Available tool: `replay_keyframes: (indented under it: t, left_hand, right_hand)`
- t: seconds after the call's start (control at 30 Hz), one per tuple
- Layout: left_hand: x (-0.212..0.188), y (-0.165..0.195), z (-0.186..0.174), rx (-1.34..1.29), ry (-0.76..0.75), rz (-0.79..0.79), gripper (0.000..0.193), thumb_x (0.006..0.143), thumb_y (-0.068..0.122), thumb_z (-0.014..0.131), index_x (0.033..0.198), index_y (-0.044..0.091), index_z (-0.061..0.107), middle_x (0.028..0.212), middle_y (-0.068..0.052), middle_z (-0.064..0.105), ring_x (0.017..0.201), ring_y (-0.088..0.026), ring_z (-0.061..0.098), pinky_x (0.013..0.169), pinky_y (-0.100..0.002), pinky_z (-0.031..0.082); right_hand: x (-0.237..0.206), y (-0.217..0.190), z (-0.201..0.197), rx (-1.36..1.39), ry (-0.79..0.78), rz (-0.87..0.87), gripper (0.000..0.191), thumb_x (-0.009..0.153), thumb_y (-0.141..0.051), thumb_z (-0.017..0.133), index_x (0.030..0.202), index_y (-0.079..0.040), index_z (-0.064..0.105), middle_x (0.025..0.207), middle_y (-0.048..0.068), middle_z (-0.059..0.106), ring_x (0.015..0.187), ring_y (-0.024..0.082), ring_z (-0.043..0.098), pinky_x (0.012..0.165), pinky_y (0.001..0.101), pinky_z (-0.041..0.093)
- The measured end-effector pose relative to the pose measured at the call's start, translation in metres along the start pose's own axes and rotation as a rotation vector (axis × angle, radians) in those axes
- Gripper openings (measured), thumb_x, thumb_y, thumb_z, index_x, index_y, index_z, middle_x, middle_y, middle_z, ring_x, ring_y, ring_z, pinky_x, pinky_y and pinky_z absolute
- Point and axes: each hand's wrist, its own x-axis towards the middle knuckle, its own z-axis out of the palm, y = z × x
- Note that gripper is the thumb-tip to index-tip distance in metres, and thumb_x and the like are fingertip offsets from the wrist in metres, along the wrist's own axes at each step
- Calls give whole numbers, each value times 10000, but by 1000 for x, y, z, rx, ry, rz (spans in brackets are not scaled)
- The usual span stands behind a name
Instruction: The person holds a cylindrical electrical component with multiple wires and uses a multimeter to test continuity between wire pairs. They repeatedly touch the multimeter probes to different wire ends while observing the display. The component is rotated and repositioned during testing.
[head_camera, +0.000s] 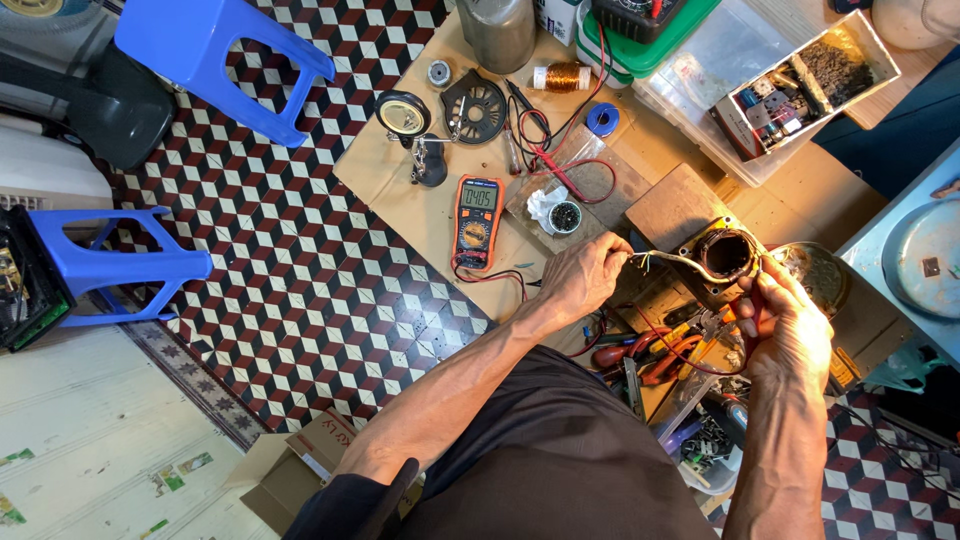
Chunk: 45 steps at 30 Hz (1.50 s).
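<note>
Around the left hand (585, 275), bare cardboard lies open at nine o'clock; the orange multimeter (478, 220) blocks eleven. Pliers (640, 355) crowd five o'clock, and the motor stator (722, 255) stands at three.

A motor stator (722, 256), a round dark metal housing with a hollow black bore facing up, sits tilted on a wooden block at the right of the tabletop. A sleeved bundle of thin wires (672, 262) runs leftward from its rim, ends splayed, pinched in the left hand (583, 277). The right hand (790, 322) grips the stator's near right edge.
</note>
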Motion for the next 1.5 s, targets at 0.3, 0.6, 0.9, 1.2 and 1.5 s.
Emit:
replay_keyframes:
  t: [0.3, 0.6, 0.9, 1.2, 1.5]
  left_hand:
    - [-1, 0, -1, -15, -15, -16, 204, 1001, 228, 576, 1126, 109, 683, 800, -59, 728, 646, -212, 688, 600, -383, 521]
    - [-1, 1, -2, -42, -16, 3, 205, 1008, 225, 570, 1123, 99, 683, 785, -52, 724, 633, -198, 683, 588, -377, 519]
    - [-1, 2, -4, -26, -19, -5, 205, 1012, 228, 564, 1122, 108, 688, 777, -48, 722, 629, -196, 679, 588, -377, 515]
    - [-3, 2, -6, -23, -20, -25, 203, 1006, 234, 574, 1122, 119, 693, 812, -43, 725, 674, -199, 684, 613, -378, 518]
    - [0, 3, -7, -24, -17, -18, 202, 1009, 237, 573, 1119, 118, 693, 775, -45, 717, 645, -205, 681, 592, -387, 515]
  right_hand:
    - [0, 0, 1, 1, -13, -8, 397, 1042, -17, 505, 1416, 78, 603, 972, 155, 709, 638, 147, 571, 482, 208, 396]
    - [-1, -1, 2, -3, 11, -2, 388, 1041, -19, 523, 1407, 75, 609, 971, 161, 715, 641, 146, 580, 484, 208, 405]
    - [-1, -1, 3, 5, 2, -8, 389, 1039, -17, 521, 1406, 78, 610, 970, 155, 716, 635, 147, 580, 479, 209, 400]
    - [-2, 1, 4, 19, 22, -13, 389, 1040, -6, 513, 1407, 87, 603, 1001, 162, 727, 695, 149, 629, 492, 212, 416]
    - [1, 1, 1, -8, -14, -20, 401, 1043, -22, 504, 1417, 77, 609, 966, 156, 723, 632, 154, 578, 488, 214, 408]
